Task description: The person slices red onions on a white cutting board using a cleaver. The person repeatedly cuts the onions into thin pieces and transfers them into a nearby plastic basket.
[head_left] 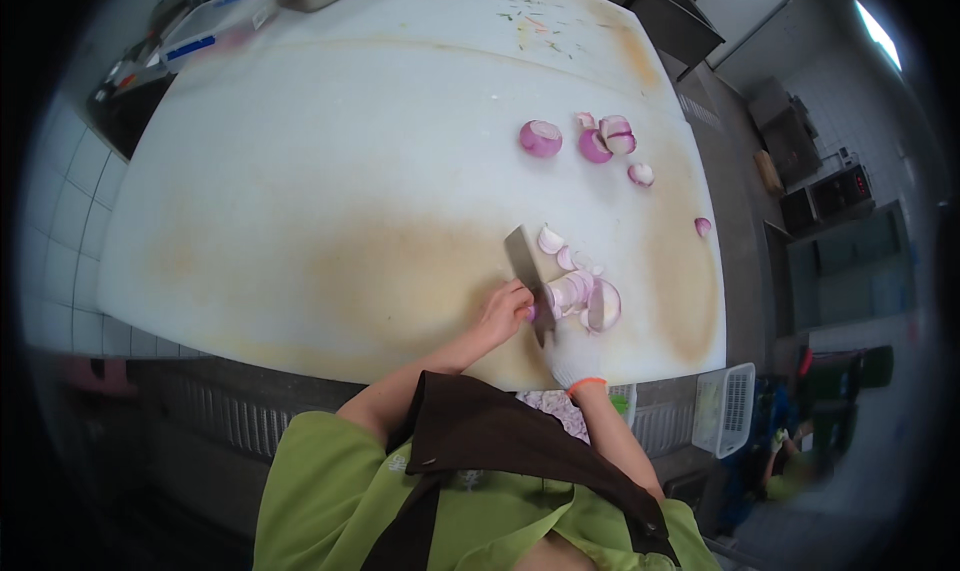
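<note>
My bare left hand [503, 309] has its fingers bent round a small purple onion piece [531, 313], close against the left side of a cleaver [523, 256]. My right hand [573, 357], in a white glove with an orange cuff, grips the cleaver at its near end; the handle is mostly hidden. The blade points away from me, its tip slightly to the left. Just right of the blade lie onion slices [570, 289] and a larger cut onion piece [605, 306]. Beyond them are a few pale onion pieces [551, 239].
Farther off on the white cutting board [300, 151] sit a purple onion [541, 139] and several cut onion pieces [618, 135]. A lone piece [703, 227] lies near the right edge. Below the front edge are chopped onion [555, 409] and a white basket [724, 411].
</note>
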Demonstrator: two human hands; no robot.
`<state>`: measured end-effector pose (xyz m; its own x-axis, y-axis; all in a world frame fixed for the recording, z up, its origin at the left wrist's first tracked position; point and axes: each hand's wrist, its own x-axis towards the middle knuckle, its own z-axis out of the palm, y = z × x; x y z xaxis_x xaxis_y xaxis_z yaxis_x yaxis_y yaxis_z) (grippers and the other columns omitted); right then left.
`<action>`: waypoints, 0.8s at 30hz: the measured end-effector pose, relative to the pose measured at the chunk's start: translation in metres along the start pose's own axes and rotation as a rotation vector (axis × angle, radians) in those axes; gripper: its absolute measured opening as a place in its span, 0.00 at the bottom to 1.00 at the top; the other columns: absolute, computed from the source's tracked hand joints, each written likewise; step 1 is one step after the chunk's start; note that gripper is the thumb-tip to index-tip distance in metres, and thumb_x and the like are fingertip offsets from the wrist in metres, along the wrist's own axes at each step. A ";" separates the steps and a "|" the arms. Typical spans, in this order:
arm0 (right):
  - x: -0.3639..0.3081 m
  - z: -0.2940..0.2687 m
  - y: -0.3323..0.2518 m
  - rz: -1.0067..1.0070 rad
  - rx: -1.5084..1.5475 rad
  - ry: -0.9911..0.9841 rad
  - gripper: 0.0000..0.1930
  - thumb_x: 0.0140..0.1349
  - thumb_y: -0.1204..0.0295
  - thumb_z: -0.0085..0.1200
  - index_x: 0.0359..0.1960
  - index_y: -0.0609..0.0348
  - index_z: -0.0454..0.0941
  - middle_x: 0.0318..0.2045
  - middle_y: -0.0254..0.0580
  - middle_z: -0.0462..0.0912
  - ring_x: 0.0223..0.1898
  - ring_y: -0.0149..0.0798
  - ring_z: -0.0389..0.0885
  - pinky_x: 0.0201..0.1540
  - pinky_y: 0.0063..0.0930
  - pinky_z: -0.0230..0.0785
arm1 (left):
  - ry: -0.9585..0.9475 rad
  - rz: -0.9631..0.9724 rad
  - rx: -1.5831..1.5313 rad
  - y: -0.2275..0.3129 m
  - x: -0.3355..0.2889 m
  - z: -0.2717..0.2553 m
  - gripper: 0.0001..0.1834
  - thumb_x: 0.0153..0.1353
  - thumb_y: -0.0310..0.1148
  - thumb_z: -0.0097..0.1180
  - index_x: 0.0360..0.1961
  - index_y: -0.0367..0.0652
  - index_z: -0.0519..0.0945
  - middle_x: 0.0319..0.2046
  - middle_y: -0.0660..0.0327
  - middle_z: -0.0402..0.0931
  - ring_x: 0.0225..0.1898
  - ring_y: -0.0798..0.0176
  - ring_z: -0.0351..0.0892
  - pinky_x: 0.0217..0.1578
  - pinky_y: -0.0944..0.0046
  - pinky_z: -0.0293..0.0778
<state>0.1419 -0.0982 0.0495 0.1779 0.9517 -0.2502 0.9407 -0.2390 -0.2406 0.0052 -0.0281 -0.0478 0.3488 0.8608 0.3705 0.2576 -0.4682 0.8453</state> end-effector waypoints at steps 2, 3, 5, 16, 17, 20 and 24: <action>0.000 0.004 0.003 -0.055 -0.019 0.029 0.14 0.61 0.63 0.46 0.32 0.64 0.75 0.30 0.61 0.79 0.33 0.60 0.79 0.38 0.52 0.69 | -0.036 -0.010 0.014 0.003 -0.001 -0.004 0.10 0.44 0.18 0.60 0.27 0.40 0.75 0.30 0.56 0.72 0.34 0.48 0.74 0.33 0.55 0.71; -0.002 0.000 0.003 -0.080 0.024 0.072 0.14 0.61 0.63 0.46 0.33 0.64 0.75 0.29 0.60 0.79 0.32 0.60 0.79 0.38 0.52 0.69 | -0.026 -0.010 0.001 0.001 0.000 -0.004 0.10 0.44 0.17 0.60 0.27 0.40 0.75 0.30 0.55 0.72 0.34 0.48 0.74 0.33 0.55 0.71; -0.003 -0.001 0.002 -0.102 0.059 0.117 0.15 0.62 0.62 0.46 0.34 0.63 0.75 0.29 0.60 0.80 0.31 0.60 0.79 0.38 0.52 0.69 | -0.015 -0.011 -0.028 -0.001 -0.001 -0.003 0.09 0.44 0.17 0.59 0.27 0.40 0.75 0.30 0.55 0.72 0.35 0.48 0.73 0.34 0.55 0.71; -0.001 0.000 0.015 0.036 0.283 0.053 0.17 0.62 0.62 0.45 0.41 0.66 0.72 0.31 0.61 0.80 0.33 0.61 0.79 0.39 0.52 0.69 | 0.195 0.032 0.076 0.023 0.037 -0.016 0.05 0.48 0.21 0.58 0.25 0.40 0.75 0.31 0.57 0.72 0.35 0.51 0.74 0.34 0.56 0.71; -0.002 -0.007 0.012 0.014 0.258 0.060 0.17 0.62 0.62 0.45 0.41 0.66 0.72 0.30 0.61 0.80 0.33 0.61 0.79 0.39 0.52 0.69 | 0.324 0.074 0.124 0.042 0.059 -0.027 0.05 0.48 0.21 0.58 0.26 0.40 0.75 0.31 0.57 0.72 0.35 0.51 0.75 0.34 0.57 0.71; -0.007 -0.021 -0.008 -0.071 0.184 0.011 0.16 0.62 0.62 0.44 0.41 0.65 0.73 0.30 0.60 0.80 0.32 0.60 0.79 0.38 0.52 0.69 | 0.250 0.183 0.122 0.083 0.117 -0.033 0.09 0.48 0.26 0.60 0.32 0.43 0.76 0.35 0.58 0.73 0.38 0.52 0.74 0.38 0.57 0.70; 0.000 0.013 -0.022 -0.192 0.095 -0.147 0.15 0.62 0.64 0.43 0.38 0.65 0.75 0.31 0.59 0.81 0.33 0.59 0.79 0.38 0.51 0.70 | -0.408 0.297 0.331 0.094 0.141 0.021 0.28 0.44 0.35 0.67 0.50 0.51 0.75 0.45 0.62 0.73 0.51 0.54 0.70 0.50 0.52 0.67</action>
<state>0.1174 -0.0952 0.0428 -0.0517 0.9448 -0.3234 0.9204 -0.0805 -0.3825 0.0976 0.0447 0.0756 0.7494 0.5686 0.3393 0.3405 -0.7704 0.5390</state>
